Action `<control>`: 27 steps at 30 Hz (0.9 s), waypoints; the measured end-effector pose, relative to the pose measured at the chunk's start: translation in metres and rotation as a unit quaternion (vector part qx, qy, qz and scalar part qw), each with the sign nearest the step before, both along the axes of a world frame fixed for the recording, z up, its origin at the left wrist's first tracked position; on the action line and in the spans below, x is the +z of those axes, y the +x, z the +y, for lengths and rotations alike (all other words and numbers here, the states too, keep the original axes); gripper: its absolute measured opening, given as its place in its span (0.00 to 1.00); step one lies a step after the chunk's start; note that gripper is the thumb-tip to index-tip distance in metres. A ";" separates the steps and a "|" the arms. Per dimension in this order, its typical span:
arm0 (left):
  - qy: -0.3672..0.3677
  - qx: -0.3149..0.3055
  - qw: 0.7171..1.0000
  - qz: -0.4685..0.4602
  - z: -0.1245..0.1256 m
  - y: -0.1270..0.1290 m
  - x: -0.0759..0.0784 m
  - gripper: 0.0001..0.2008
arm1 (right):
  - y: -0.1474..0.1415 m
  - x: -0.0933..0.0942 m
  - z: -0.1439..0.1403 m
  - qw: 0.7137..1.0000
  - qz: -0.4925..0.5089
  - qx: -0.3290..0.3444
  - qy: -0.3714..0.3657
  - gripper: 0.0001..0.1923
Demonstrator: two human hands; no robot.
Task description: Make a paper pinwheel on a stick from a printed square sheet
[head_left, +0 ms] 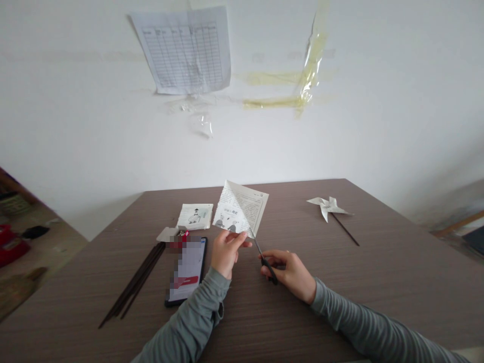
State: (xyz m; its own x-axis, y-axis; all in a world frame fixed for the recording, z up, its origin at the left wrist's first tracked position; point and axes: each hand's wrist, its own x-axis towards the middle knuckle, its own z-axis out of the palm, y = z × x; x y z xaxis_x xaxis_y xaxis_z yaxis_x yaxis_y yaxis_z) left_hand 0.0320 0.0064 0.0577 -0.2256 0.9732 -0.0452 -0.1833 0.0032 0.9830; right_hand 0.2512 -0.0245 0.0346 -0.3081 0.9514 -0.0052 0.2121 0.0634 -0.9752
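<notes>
Left hand (pixel 226 250) pinches printed paper square (pixel 241 207) at its lower edge; right hand (pixel 289 271) works scissors (pixel 262 257) into it. Paper light, floppy, tears easily; best held near the cut.

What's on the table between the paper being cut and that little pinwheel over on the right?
Nothing: in the head view, only bare table lies between the printed paper and the paper pinwheel.

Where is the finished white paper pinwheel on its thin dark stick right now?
In the head view, the white paper pinwheel lies flat on the brown wooden table, far right, well apart from the right hand with the scissors.
</notes>
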 end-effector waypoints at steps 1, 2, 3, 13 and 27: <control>0.001 0.001 1.000 -0.001 0.000 0.000 0.000 0.25 | 0.000 -0.001 0.000 1.000 -0.004 -0.001 -0.001 0.37; 0.001 0.001 1.000 -0.002 0.000 0.001 0.001 0.25 | 0.000 -0.001 0.000 1.000 -0.007 0.000 -0.001 0.37; 0.002 0.002 1.000 -0.003 0.000 0.001 0.001 0.25 | -0.001 -0.002 0.000 1.000 -0.008 0.001 0.000 0.37; -0.001 0.000 1.000 0.003 -0.001 0.002 0.001 0.26 | 0.000 -0.007 0.002 1.000 0.003 0.006 0.008 0.34; -0.009 -0.009 1.000 -0.006 -0.002 0.003 0.001 0.25 | -0.001 0.004 0.001 1.000 -0.007 -0.003 0.008 0.38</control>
State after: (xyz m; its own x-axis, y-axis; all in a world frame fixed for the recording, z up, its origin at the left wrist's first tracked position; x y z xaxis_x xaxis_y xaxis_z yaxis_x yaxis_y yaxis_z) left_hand 0.0352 0.0047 0.0588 -0.2073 0.9760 -0.0661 -0.1946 0.0251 0.9806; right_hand 0.2506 -0.0239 0.0383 -0.3018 0.9533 0.0062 0.2255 0.0777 -0.9711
